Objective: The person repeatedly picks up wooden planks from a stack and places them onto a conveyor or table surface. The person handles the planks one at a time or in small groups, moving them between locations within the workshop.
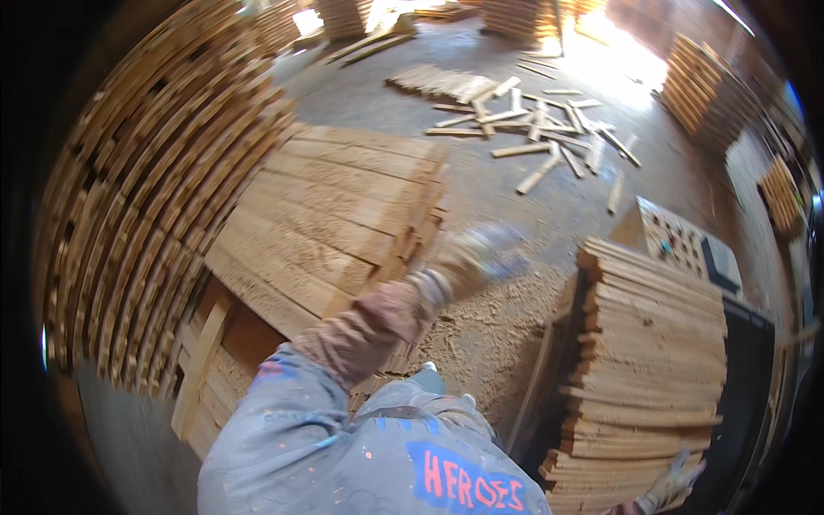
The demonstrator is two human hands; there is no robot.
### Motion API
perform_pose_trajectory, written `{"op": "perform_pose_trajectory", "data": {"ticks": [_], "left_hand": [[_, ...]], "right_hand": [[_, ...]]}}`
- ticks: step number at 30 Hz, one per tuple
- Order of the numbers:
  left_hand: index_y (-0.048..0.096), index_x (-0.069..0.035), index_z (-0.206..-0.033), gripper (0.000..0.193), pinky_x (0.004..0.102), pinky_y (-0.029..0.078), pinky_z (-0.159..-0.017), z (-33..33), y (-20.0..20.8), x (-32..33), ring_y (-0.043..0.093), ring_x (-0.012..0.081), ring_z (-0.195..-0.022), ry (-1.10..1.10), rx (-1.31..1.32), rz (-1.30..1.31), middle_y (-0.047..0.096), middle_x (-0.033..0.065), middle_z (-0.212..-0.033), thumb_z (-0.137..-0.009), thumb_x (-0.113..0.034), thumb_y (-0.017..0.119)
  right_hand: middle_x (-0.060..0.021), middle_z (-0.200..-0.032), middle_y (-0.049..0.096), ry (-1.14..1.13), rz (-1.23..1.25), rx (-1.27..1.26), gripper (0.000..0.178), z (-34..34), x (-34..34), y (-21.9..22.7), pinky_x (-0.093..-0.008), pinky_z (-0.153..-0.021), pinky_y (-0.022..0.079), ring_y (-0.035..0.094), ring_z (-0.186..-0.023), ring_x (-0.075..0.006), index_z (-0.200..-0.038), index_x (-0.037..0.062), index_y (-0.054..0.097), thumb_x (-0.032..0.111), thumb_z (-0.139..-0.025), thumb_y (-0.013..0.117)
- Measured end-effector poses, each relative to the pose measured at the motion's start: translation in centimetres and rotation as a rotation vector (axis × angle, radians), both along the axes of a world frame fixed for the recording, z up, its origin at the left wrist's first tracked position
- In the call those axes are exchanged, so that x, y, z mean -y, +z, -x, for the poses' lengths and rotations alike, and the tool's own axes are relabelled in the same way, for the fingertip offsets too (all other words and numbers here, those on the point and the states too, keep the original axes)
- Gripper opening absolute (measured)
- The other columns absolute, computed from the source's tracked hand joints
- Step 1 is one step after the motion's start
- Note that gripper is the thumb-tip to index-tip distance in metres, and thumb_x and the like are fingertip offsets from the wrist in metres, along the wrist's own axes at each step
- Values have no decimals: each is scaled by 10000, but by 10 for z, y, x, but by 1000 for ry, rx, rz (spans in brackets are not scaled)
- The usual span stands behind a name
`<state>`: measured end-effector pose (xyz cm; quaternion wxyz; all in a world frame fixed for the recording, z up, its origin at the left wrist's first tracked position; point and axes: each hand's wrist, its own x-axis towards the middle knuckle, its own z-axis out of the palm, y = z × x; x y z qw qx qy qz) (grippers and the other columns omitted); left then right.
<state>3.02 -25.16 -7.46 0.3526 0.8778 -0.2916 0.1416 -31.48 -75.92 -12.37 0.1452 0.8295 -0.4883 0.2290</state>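
Observation:
My left hand (pixel 485 253), in a pale work glove, hangs over the sawdust-strewn floor just right of a stack of wide planks (pixel 330 197). Its fingers are smeared by motion, and nothing can be made out in it. At the lower right, my right hand (pixel 674 485), also gloved, lies against the near end of a tall pile of narrow wooden slats (pixel 648 360). Its fingers show stretched out and apart on the wood. Loose sawdust covers the tops of the planks.
Tall stacks of boards (pixel 154 197) rise close on the left. Scattered slats (pixel 549 129) and a flat row of slats (pixel 446 83) lie on the concrete floor ahead. A panel with buttons (pixel 678 240) stands behind the slat pile. Sawdust (pixel 489 335) covers the floor between the stacks.

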Motion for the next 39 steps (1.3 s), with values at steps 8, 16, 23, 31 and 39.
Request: {"op": "perform_pose_trajectory", "data": {"ticks": [8,16,23,31,39], "left_hand": [[196,-17,-1609,1033,462,335,-1190,133,-49,-378,436,417,-1391,1623,-69,110,352,302,-1576,-866,-392,807],[492,49,-1431,555,301,540,-930,188,-111,-357,642,173,-1057,1358,-12,1316,652,91,-1255,-970,-164,715],[525,42,-1423,683,347,478,-1054,123,-67,-318,633,217,-1118,1467,109,1303,679,109,-1244,-938,-383,751],[621,-20,-1379,637,320,389,-1161,132,-53,-320,579,208,-1293,1383,-230,1261,641,137,-1387,-961,-496,680],[519,-19,-1484,607,336,339,-1213,65,-87,-321,462,182,-1413,1103,-210,1208,541,73,-1503,-1040,-429,580]], "right_hand": [[-214,-1409,572,1865,-624,152,609,-423,-332,47,-409,-1092,454,557,-1304,-350,-1393,-35,560,177,-884,818],[-230,-1490,528,1929,-442,-449,856,-634,-669,54,-440,-1143,411,500,-1386,-383,-1478,23,505,648,-910,644],[-7,-860,718,1900,-1057,-811,334,-706,-733,15,-365,-839,504,628,-849,-154,-1014,69,769,392,-949,715],[18,-994,739,2114,-1621,-820,390,-766,-688,46,-328,-818,535,661,-926,-152,-1092,42,760,407,-970,695],[-138,-1213,700,1666,-1940,-1196,707,-690,-716,38,-379,-940,547,657,-1091,-217,-1355,-9,609,394,-825,848]]}}
